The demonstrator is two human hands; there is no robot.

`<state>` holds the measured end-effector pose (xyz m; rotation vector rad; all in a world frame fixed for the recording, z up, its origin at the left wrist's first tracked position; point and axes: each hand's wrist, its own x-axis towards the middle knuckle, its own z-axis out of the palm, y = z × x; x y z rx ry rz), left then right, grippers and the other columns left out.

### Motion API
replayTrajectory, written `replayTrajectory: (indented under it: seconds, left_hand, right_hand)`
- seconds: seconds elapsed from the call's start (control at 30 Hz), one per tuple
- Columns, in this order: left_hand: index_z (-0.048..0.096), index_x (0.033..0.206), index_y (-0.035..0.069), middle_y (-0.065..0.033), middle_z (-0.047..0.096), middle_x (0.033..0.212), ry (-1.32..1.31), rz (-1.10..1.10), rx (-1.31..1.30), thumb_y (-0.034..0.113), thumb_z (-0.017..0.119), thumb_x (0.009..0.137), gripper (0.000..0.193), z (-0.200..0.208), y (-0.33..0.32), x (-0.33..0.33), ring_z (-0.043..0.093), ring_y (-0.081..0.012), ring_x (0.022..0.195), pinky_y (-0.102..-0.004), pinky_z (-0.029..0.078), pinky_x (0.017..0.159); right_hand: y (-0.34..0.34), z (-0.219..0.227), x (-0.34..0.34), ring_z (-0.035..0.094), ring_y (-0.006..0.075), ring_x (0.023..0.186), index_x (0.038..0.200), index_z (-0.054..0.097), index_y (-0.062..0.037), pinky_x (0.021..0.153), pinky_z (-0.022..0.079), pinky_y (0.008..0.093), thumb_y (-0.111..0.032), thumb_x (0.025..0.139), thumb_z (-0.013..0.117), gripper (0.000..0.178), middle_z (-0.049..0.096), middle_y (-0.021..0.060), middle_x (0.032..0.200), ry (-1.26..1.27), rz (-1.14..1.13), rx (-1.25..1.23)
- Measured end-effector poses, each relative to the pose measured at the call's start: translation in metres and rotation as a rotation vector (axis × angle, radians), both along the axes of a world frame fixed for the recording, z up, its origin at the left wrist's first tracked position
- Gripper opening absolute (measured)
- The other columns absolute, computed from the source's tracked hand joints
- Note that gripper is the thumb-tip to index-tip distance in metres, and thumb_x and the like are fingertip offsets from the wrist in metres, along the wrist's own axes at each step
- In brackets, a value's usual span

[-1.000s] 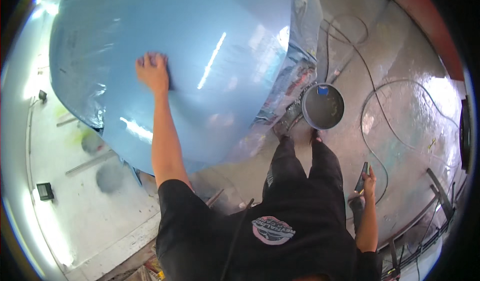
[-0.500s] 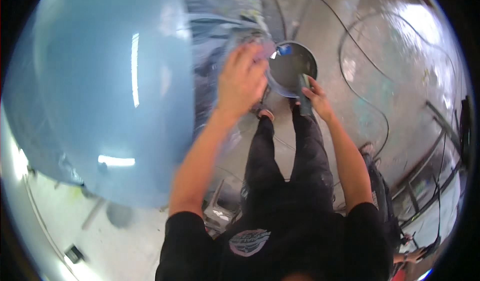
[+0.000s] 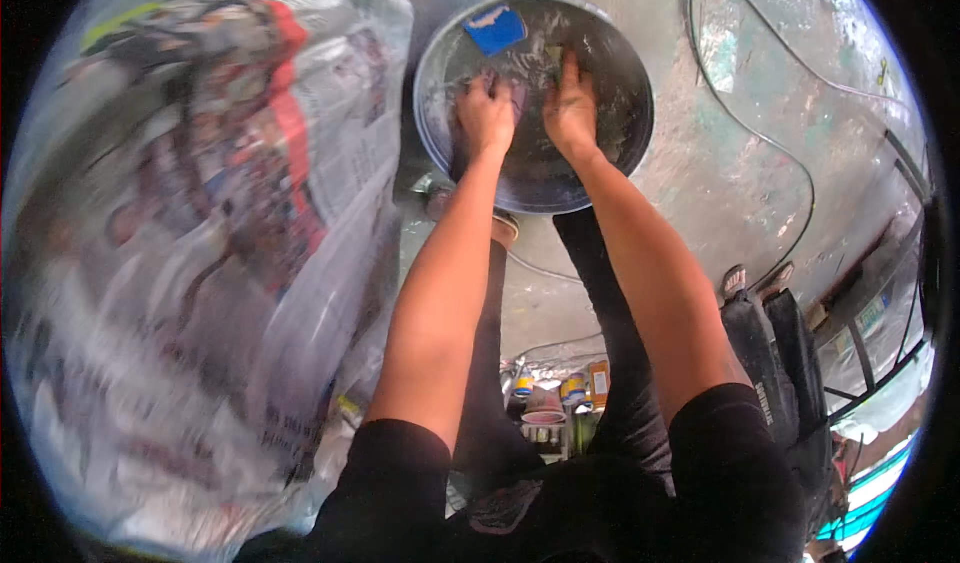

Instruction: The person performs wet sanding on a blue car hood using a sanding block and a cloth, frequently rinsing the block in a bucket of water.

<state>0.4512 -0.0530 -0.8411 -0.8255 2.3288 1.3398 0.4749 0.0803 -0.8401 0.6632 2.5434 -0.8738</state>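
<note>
Both my hands reach down into a round dark bucket (image 3: 424,153) of murky water. My left hand (image 3: 485,121) is closed on a dull purple cloth or pad (image 3: 517,95), partly hidden by the fingers; its exact kind is unclear. Beside it on the right, my right hand (image 3: 571,118) points its fingers toward the far wall of the bucket. It grips a dark sanding block, mostly hidden in the water, with a pale yellowish end (image 3: 553,55) showing near the fingertips. A torn blue sheet (image 3: 495,30), like sandpaper, lies by the bucket's far left rim.
Newspaper under clear plastic (image 3: 210,193) covers a large form on the left. A hose (image 3: 760,138) curves over the wet floor at right. Another person's legs (image 3: 765,353) and a dark metal frame (image 3: 860,363) are at lower right. Small cans (image 3: 572,391) stand behind my legs.
Both hands have gone down into the bucket, the purple piece and the block with them. My view has swung from the glossy blue panel, so the newspaper covering now fills the left.
</note>
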Motion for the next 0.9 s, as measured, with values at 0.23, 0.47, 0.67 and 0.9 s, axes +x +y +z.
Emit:
replayTrajectory:
  seconds: [0.23,0.47,0.67,0.9]
  left_hand:
    - [0.071,0.116,-0.001,-0.0209,0.072,0.114,-0.373,0.074,0.381,0.043,0.065,0.098,0.048,-0.023,0.01,0.025,0.068,-0.0338,0.102,-0.0458,0.052,0.089]
    - [0.067,0.128,0.0,-0.019,0.066,0.134,-0.245,0.327,0.539,0.042,0.059,0.103,0.049,0.083,0.064,0.021,0.061,-0.0301,0.122,-0.0464,0.046,0.102]
    - [0.072,0.105,-0.009,-0.0378,0.07,0.107,-0.134,-0.096,0.273,0.037,0.045,0.103,0.053,0.14,0.052,0.023,0.07,-0.051,0.102,-0.0559,0.051,0.089]
    - [0.074,0.099,-0.004,-0.0196,0.074,0.092,-0.096,0.011,0.059,0.031,0.056,0.102,0.041,0.194,0.032,-0.016,0.073,-0.0339,0.088,-0.0514,0.053,0.08]
  right_hand:
    - [0.0,-0.048,-0.004,0.067,0.0434,0.123,0.135,0.068,-0.0036,0.106,0.052,0.0503,-0.032,0.102,0.057,0.045,0.068,0.0266,0.135,-0.468,0.439,-0.209]
    - [0.024,0.021,0.02,0.072,0.0409,0.115,0.139,0.065,0.0021,0.096,0.056,0.0445,-0.042,0.098,0.064,0.06,0.073,0.0295,0.121,-0.144,-0.119,-0.599]
    - [0.026,0.188,0.004,0.072,0.038,0.119,0.145,0.057,0.0087,0.097,0.055,0.0402,-0.03,0.103,0.061,0.058,0.073,0.0325,0.123,-0.219,-0.27,-0.395]
    - [0.072,0.293,0.011,0.074,0.0282,0.092,0.135,0.065,0.0009,0.08,0.061,0.0389,-0.034,0.106,0.058,0.046,0.075,0.0168,0.113,-0.377,-0.611,-1.423]
